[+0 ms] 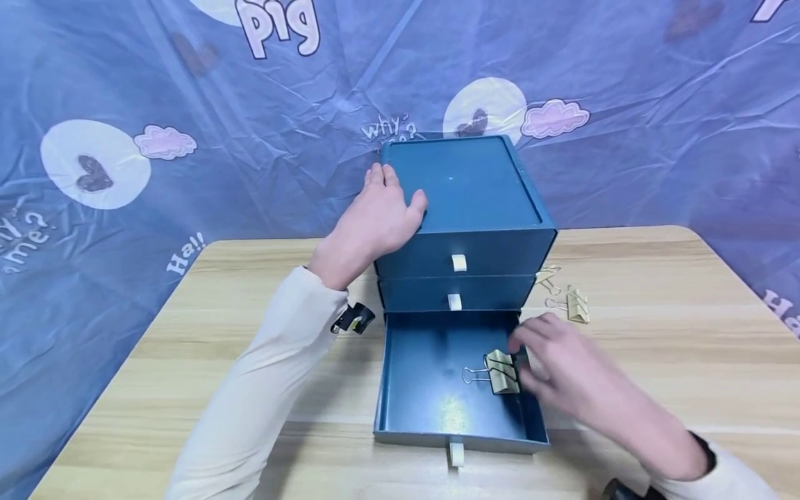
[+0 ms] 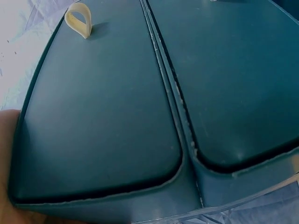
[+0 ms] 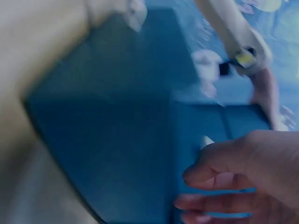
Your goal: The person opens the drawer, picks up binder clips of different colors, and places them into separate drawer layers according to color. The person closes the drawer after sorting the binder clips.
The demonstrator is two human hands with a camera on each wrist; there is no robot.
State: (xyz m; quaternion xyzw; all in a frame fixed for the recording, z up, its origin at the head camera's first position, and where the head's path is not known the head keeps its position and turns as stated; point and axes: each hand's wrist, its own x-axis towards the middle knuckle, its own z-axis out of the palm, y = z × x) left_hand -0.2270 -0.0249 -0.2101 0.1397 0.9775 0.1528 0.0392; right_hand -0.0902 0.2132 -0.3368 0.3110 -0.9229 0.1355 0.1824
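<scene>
A blue three-drawer box [image 1: 469,187] stands on the table, its bottom drawer [image 1: 419,389] pulled out. My left hand [image 1: 378,219] rests on the box's top left edge, fingers extended and thumb on the top; only part of that hand shows in the left wrist view. Inside the drawer, against its right side, sits a gold binder clip [image 1: 502,378] with one wire handle pointing left. Blurred by motion, my right hand [image 1: 575,361] is over the drawer's right wall, fingertips beside the clip. Its fingers are loosely bent with a gap at the thumb in the right wrist view.
Two more gold binder clips lie right of the box, one farther forward [image 1: 578,305] and one [image 1: 548,278] partly behind the box's side. The upper two drawers are closed, with white pull tabs [image 1: 459,263]. A blue printed cloth [image 1: 281,139] hangs behind the wooden table [image 1: 656,312].
</scene>
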